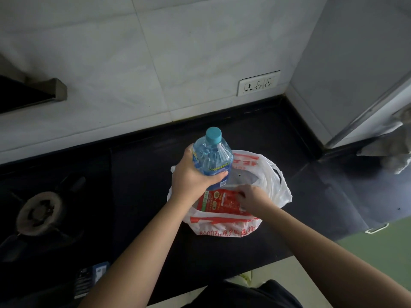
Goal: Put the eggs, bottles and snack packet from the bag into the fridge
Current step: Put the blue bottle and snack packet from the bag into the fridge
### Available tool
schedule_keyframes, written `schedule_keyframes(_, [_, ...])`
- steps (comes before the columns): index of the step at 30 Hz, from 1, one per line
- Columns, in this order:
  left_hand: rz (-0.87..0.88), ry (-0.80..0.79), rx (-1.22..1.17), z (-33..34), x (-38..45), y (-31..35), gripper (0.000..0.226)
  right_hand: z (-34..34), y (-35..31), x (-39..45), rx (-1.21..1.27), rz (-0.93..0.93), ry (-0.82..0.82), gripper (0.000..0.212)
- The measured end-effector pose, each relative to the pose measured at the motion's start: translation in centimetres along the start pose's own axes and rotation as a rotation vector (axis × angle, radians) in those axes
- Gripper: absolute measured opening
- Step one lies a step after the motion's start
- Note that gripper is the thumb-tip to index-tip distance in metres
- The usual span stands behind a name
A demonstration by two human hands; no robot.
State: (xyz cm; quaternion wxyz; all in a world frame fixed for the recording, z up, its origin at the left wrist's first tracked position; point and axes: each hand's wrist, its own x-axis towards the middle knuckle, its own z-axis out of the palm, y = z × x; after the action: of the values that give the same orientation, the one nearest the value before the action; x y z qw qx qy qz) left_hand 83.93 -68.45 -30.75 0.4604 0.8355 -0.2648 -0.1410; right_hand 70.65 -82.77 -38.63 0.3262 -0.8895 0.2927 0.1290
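Observation:
A white plastic bag (273, 174) with red print stands open on the black counter (142, 174). My left hand (191, 174) grips a clear blue water bottle (212, 155) with a teal cap, upright just above the bag's mouth. A red snack packet (219, 200) lies in the bag, and my right hand (252, 196) pinches its right end. The grey fridge (355, 63) stands at the right. No eggs are visible.
A gas burner (40, 213) sits on the counter at the left. A wall socket (258, 83) is on the tiled wall behind. A grey cloth (391, 150) hangs by the fridge. A dark packet (92, 276) lies at the counter's front edge.

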Motion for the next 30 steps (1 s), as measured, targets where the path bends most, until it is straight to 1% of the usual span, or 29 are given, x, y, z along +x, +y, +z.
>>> schedule_keyframes(3, [0.036,0.036,-0.007,-2.0,-0.8,0.4,0.091,-0.8,-0.6,-0.6,-0.022,-0.037,0.049,0.023])
schedule_keyframes(7, [0.019,0.059,-0.081,-3.9,-1.9,0.5,0.091,-1.9,-1.6,-1.5,-0.110,-0.116,0.021,0.016])
schedule_keyframes(9, [0.015,0.068,-0.109,-4.8,-2.4,0.5,0.091,-2.6,-1.9,-1.9,-0.145,-0.132,0.036,0.016])
schedule_keyframes(11, [0.000,0.077,-0.144,-5.4,-2.9,0.5,0.092,-3.5,-2.2,-2.4,-0.129,-0.114,0.115,0.016])
schedule_keyframes(14, [0.007,0.095,-0.225,-6.2,-3.6,0.8,0.093,-4.8,-2.7,-3.6,-0.014,-0.033,0.292,0.018])
schedule_keyframes(16, [0.012,0.096,-0.322,-6.8,-3.9,1.1,0.093,-5.8,-3.3,-4.8,0.107,0.036,0.373,0.016])
schedule_keyframes(18, [0.019,0.086,-0.409,-7.6,-4.0,1.5,0.092,-6.3,-4.0,-6.0,0.350,0.090,0.384,0.012])
schedule_keyframes(21, [0.052,0.017,-0.523,-9.1,-4.4,2.5,0.082,-6.6,-4.9,-7.7,0.918,0.094,0.237,0.021])
schedule_keyframes(23, [0.074,-0.035,-0.576,-10.2,-4.9,3.1,0.072,-6.3,-5.2,-8.4,1.190,0.027,0.153,0.027])
schedule_keyframes(25, [0.115,-0.088,-0.597,-11.7,-5.3,3.6,0.063,-6.2,-5.8,-9.2,1.314,0.000,0.122,0.029])
schedule_keyframes(27, [0.154,-0.125,-0.648,-13.0,-5.5,4.0,0.059,-6.3,-6.4,-9.8,1.376,-0.003,0.100,0.029])
schedule_keyframes(28, [0.165,-0.143,-0.689,-13.6,-5.5,4.0,0.061,-6.3,-6.6,-10.2,1.401,-0.011,0.083,0.030])
schedule_keyframes(30, [0.174,-0.170,-0.791,-14.6,-5.4,3.9,0.071,-6.3,-7.4,-10.8,1.459,-0.025,0.070,0.033])
